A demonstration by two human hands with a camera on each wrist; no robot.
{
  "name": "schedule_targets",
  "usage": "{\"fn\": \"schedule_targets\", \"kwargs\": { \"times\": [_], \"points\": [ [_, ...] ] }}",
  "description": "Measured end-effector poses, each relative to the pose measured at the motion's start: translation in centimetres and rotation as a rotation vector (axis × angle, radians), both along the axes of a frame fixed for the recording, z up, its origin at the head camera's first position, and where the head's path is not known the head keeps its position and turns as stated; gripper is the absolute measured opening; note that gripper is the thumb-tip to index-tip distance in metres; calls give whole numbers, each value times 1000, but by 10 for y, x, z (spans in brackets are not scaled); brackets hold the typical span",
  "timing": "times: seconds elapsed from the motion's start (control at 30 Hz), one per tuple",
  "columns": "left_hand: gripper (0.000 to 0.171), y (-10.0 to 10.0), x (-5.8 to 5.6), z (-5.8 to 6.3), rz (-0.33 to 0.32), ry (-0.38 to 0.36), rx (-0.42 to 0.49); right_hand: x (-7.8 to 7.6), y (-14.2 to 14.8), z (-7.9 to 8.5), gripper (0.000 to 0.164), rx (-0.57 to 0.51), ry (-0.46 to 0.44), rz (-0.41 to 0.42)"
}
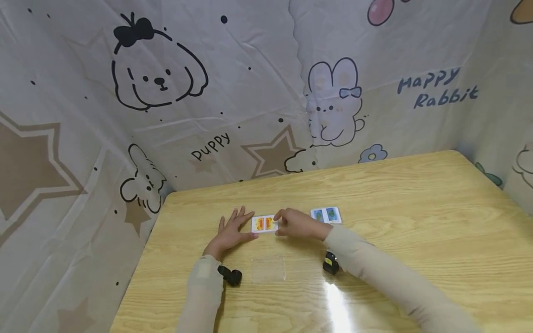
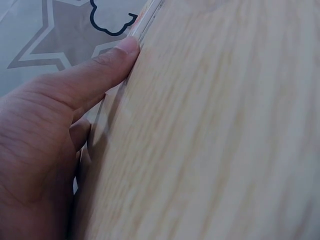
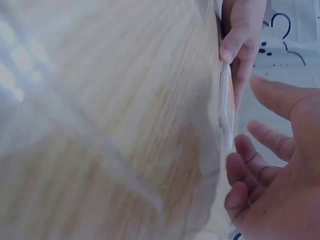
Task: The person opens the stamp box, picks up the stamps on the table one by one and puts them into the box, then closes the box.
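A flat, white-bordered piece with two orange pictures, like cards side by side, lies on the wooden table. My left hand is at its left end, fingers spread, the thumb and index finger at its corners. In the left wrist view, the left thumb is straight against the piece's edge. At the right end is my right hand. The right wrist view shows its fingers loosely bent beside the piece's pale edge, with the thumb apart from them.
A similar white-bordered piece with two blue pictures lies right of the orange one, just behind my right wrist. A transparent rectangular plastic piece lies nearer me, between my forearms. A printed cloth hangs behind the table.
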State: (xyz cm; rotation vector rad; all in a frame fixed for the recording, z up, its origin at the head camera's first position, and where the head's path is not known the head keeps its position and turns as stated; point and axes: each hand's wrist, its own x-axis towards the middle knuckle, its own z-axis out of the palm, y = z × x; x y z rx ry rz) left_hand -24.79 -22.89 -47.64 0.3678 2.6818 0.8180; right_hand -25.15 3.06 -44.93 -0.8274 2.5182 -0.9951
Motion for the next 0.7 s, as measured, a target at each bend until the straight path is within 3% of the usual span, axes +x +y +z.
{"fn": "schedule_targets", "kwargs": {
  "times": [0.17, 0.3, 0.53, 0.7],
  "points": [
    [83, 0, -2, -2, 3, -10, -7, 18, 8, 5, 63, -22, -156, 48],
    [83, -1, -3, -3, 6, 1, 9, 31, 9, 5, 75, -30, -207, 76],
    [83, 1, -1, 0, -4, -16, 7, 55, 7, 5, 90, -40, -165, 111],
    [83, 2, -1, 1, -6, -13, 2, 70, 5, 5, 94, 13, -105, 137]
  ]
}}
